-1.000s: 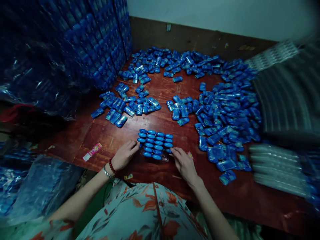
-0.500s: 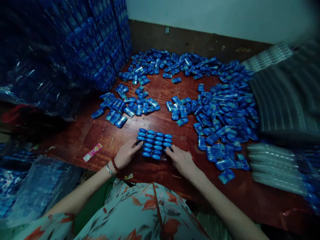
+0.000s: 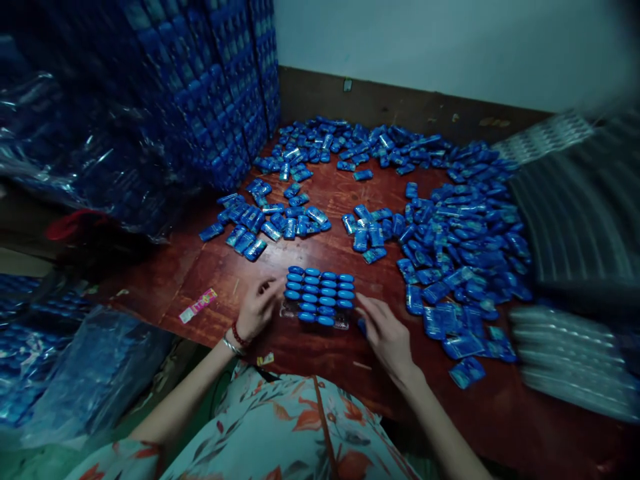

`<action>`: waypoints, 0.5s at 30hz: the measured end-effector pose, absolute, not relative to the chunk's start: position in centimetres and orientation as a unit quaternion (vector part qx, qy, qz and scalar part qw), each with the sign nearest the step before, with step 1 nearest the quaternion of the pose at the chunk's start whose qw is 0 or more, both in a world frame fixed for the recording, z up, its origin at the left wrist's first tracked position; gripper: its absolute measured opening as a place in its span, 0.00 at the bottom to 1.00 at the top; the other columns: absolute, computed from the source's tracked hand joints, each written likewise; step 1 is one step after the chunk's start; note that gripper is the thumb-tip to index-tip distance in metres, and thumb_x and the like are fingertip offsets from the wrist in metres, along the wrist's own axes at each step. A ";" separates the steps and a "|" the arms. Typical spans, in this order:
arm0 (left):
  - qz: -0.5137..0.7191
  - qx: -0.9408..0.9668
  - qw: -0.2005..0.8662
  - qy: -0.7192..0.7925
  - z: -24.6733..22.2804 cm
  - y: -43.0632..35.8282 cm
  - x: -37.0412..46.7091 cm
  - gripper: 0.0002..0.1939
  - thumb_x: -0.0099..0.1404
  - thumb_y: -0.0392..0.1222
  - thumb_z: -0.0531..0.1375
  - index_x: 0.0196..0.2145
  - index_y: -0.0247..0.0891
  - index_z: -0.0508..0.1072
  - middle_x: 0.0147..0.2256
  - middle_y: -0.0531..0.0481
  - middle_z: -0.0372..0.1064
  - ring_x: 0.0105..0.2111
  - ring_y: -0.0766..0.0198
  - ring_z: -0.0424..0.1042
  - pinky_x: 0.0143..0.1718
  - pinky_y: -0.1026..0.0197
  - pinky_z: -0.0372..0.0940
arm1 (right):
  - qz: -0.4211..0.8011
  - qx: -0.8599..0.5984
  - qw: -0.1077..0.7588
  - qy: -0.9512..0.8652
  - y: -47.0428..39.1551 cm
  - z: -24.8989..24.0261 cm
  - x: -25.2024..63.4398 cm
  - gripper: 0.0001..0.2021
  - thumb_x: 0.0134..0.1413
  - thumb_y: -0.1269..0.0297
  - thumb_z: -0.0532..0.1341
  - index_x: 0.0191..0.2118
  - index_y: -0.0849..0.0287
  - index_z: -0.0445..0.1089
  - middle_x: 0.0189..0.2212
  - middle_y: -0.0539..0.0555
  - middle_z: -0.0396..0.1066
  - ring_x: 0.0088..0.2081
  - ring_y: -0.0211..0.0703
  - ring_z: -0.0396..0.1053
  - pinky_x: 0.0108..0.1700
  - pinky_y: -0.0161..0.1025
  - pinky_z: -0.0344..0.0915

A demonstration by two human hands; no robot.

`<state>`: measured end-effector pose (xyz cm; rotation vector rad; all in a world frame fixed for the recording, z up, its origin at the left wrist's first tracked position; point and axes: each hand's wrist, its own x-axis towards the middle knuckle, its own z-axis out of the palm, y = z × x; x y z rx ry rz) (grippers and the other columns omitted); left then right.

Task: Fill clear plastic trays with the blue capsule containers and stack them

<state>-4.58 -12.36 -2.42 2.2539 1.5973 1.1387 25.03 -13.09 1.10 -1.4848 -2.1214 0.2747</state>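
Blue packs [image 3: 319, 292]: glossy ovals, set in a clear tray [image 3: 341, 325] on the wooden desk [image 3: 300, 348].
Left hand [image 3: 257, 310]: curled beside packs; grip cannot be told.
Right hand [image 3: 390, 333]: bent by half-hidden blue piece [image 3: 361, 325]; grip cannot be told.

left hand [image 3: 257, 311] curled, right hand [image 3: 391, 335] curled
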 end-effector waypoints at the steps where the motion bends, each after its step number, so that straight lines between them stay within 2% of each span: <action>1: 0.387 0.713 0.074 0.580 -2.5 -11.8 -5.4 0.16 0.68 0.40 0.50 0.51 0.37 0.67 0.43 0.41 0.63 0.40 0.59 0.66 0.41 0.57 0.66 | 0.115 -0.587 0.321 -0.734 -13.3 0.8 25.8 0.14 0.61 0.63 0.53 0.49 0.57 0.68 0.42 0.56 0.72 0.39 0.42 0.71 0.41 0.38 0.66; 2: 0.382 0.674 0.067 0.629 -2.5 -11.0 -6.2 0.16 0.68 0.41 0.50 0.50 0.35 0.66 0.42 0.41 0.63 0.40 0.58 0.66 0.42 0.56 0.65 | 0.129 -0.628 0.359 -0.679 -13.4 0.6 26.6 0.14 0.60 0.61 0.53 0.46 0.59 0.70 0.40 0.57 0.73 0.39 0.43 0.71 0.42 0.39 0.66; 4: 0.330 0.615 0.050 0.714 -2.7 -8.9 -7.5 0.20 0.66 0.47 0.52 0.50 0.31 0.65 0.40 0.39 0.64 0.40 0.54 0.66 0.44 0.51 0.64 | 0.164 -0.699 0.380 -0.582 -13.7 0.1 28.1 0.16 0.58 0.56 0.54 0.41 0.60 0.72 0.37 0.57 0.74 0.38 0.45 0.71 0.42 0.41 0.67; 6: 0.247 0.586 0.038 0.771 -2.9 -6.7 -8.1 0.24 0.63 0.51 0.54 0.49 0.28 0.66 0.40 0.35 0.64 0.42 0.48 0.65 0.44 0.47 0.62 | 0.204 -0.730 0.353 -0.549 -13.9 -0.3 29.4 0.18 0.57 0.52 0.53 0.40 0.61 0.72 0.36 0.57 0.74 0.38 0.46 0.71 0.42 0.42 0.67; 9: 0.167 0.577 0.028 0.799 -3.4 -4.2 -7.8 0.22 0.63 0.50 0.54 0.46 0.28 0.67 0.43 0.31 0.63 0.44 0.42 0.63 0.43 0.44 0.61 | 0.234 -0.702 0.250 -0.624 -14.5 -0.7 30.1 0.21 0.55 0.48 0.53 0.45 0.58 0.70 0.40 0.58 0.71 0.41 0.47 0.70 0.44 0.44 0.66; 12: 0.180 0.597 0.041 0.780 -3.7 -4.1 -7.6 0.17 0.62 0.45 0.54 0.44 0.29 0.66 0.42 0.33 0.64 0.43 0.44 0.63 0.43 0.46 0.61 | 0.224 -0.674 0.130 -0.692 -15.4 -1.2 29.6 0.21 0.55 0.46 0.53 0.46 0.56 0.67 0.43 0.59 0.68 0.44 0.50 0.68 0.43 0.46 0.67; 15: 0.264 0.615 0.098 0.737 -3.6 -6.8 -8.5 0.13 0.62 0.44 0.54 0.41 0.33 0.66 0.37 0.41 0.66 0.38 0.52 0.66 0.41 0.51 0.64 | 0.208 -0.666 0.115 -0.707 -16.5 -1.8 29.0 0.19 0.57 0.48 0.51 0.40 0.58 0.66 0.44 0.62 0.67 0.47 0.53 0.67 0.45 0.47 0.66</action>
